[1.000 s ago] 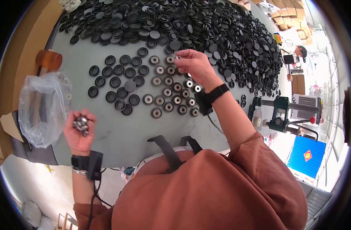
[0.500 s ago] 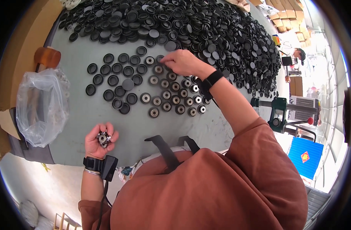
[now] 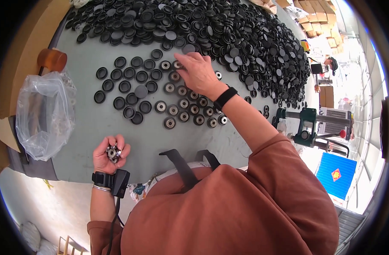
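My left hand [image 3: 106, 158] is held palm up above the near left of the table, its fingers curled round several small shiny metal bearings [image 3: 113, 154]. My right hand [image 3: 198, 75] reaches over the rows of round black caps, palm down. Its index finger and thumb are apart, on either side of a cap with a metal bearing seated in it [image 3: 177, 65]. Caps with bearings in them, like this one [image 3: 160, 106], lie below and left of that hand, which hides some. Farther left, hollow caps without bearings [image 3: 119, 103] lie loosely spread, with one flat-side-up cap [image 3: 141, 91] among them.
A large heap of black caps [image 3: 169, 25] covers the far side of the grey table [image 3: 82, 123]. At left are a mallet with an orange-brown head [image 3: 52, 60] and a clear plastic bag [image 3: 48, 114]. A green hand press [image 3: 307, 127] stands at right; another person [image 3: 331, 63] is beyond.
My right hand has shifted slightly, its index finger and thumb spreading apart. A bearing now shows in the cap by its fingertips. My left hand still holds its bearings in nearly the same place.
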Demonstrator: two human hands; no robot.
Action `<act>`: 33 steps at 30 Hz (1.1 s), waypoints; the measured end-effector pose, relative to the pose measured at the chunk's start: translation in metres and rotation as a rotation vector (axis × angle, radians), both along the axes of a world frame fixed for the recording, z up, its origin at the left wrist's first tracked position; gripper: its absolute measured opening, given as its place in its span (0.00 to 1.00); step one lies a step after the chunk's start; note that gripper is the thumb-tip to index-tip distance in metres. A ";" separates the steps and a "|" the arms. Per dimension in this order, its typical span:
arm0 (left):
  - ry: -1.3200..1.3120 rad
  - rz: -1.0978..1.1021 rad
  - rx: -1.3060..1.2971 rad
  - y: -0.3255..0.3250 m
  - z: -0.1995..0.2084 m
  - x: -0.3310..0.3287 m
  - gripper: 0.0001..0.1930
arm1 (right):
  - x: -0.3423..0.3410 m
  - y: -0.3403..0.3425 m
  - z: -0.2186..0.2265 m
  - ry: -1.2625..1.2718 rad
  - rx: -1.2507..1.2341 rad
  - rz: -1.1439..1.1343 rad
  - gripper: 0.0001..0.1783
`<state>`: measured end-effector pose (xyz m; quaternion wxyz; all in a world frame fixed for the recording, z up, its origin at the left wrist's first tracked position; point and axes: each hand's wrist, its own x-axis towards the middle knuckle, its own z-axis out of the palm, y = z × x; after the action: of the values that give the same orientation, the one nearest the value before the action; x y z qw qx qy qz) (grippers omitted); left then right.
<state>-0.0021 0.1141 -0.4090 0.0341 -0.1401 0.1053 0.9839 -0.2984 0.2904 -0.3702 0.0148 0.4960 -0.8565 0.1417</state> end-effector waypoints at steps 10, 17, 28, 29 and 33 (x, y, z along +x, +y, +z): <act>-0.007 0.021 -0.015 0.000 0.001 0.000 0.15 | 0.010 0.007 0.005 0.368 0.214 0.121 0.20; -0.031 0.074 0.029 0.004 0.000 0.002 0.15 | 0.023 0.001 0.013 0.559 0.451 0.242 0.13; -0.171 0.105 0.260 0.016 0.017 -0.025 0.18 | 0.124 -0.035 0.049 -0.415 -0.177 0.494 0.12; -0.163 0.099 0.258 0.018 0.019 -0.023 0.18 | 0.133 -0.035 0.043 -0.390 -0.153 0.442 0.12; -0.194 0.140 0.279 0.028 0.021 -0.026 0.18 | 0.140 -0.034 0.031 -0.320 -0.012 0.417 0.11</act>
<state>-0.0286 0.1422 -0.3884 -0.0053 -0.2352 -0.0458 0.9708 -0.1583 0.2560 -0.3389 -0.1476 0.6331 -0.7263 0.2235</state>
